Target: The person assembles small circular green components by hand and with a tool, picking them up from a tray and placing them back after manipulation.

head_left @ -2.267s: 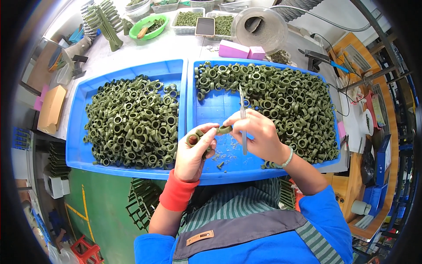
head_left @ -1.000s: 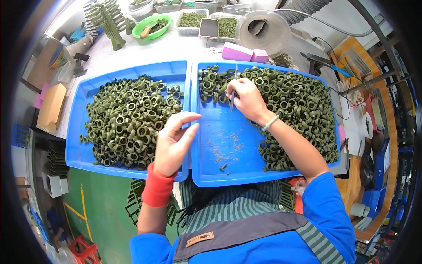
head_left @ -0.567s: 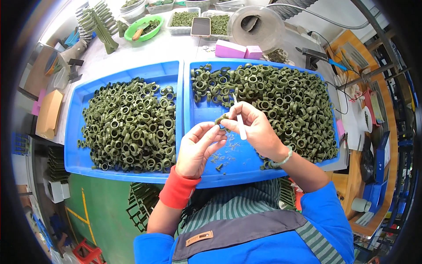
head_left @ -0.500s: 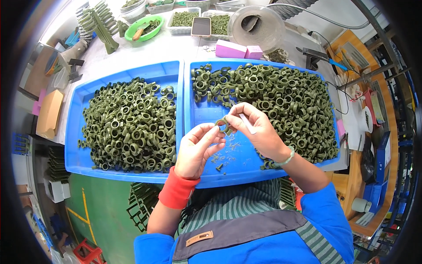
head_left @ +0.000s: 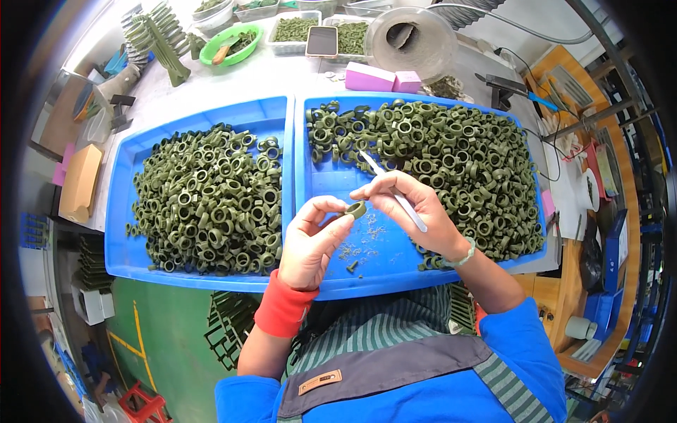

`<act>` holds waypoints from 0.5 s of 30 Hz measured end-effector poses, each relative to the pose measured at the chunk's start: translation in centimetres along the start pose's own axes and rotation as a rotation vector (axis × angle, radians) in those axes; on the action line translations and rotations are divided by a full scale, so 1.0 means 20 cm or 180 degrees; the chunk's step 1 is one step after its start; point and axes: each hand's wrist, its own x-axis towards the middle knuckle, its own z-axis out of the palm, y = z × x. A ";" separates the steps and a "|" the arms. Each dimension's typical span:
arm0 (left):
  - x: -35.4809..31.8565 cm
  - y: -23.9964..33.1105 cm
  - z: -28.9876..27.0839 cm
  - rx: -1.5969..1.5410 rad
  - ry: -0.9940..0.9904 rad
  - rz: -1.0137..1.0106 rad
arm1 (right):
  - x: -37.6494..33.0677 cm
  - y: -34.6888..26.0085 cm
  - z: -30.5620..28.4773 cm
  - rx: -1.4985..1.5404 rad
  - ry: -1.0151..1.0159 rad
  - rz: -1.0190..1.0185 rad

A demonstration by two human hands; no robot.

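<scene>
My left hand [head_left: 315, 242] pinches a small dark green ring [head_left: 357, 209] between thumb and fingertips, over the right blue tray [head_left: 333, 185]. Close beside it on the right, my right hand [head_left: 416, 211] grips a slim pale knife-like tool [head_left: 395, 189], whose pointed end slants up and to the left. My right fingertips are near the ring; whether they touch it I cannot tell. Many green rings [head_left: 451, 151] are heaped at the back and right of this tray. Thin green shavings [head_left: 363, 243] and a small green piece [head_left: 352, 267] lie on its floor beneath my hands.
A left blue tray [head_left: 127, 166] holds a heap of similar rings [head_left: 218, 197]. Behind stand a bright green bowl [head_left: 243, 56], tubs of small green parts [head_left: 295, 30], a phone [head_left: 322, 42] and pink blocks [head_left: 370, 77]. A cardboard box [head_left: 81, 183] is at the left.
The ring has turned to show more of its side. In my right hand the tool has swung so its pointed end reaches up and left, and the fingers have drawn back slightly.
</scene>
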 end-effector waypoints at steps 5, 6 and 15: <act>0.00 0.00 -0.02 0.1318 0.0042 0.1034 | -0.01 -0.06 -0.06 -0.0378 0.0418 0.0003; 0.00 0.00 -0.02 0.1323 0.0050 0.1033 | 0.00 -0.06 -0.08 -0.0437 0.0345 -0.0147; -0.01 0.04 0.00 0.1587 0.0009 0.1385 | -0.02 -0.11 -0.14 -0.0036 0.0286 -0.0170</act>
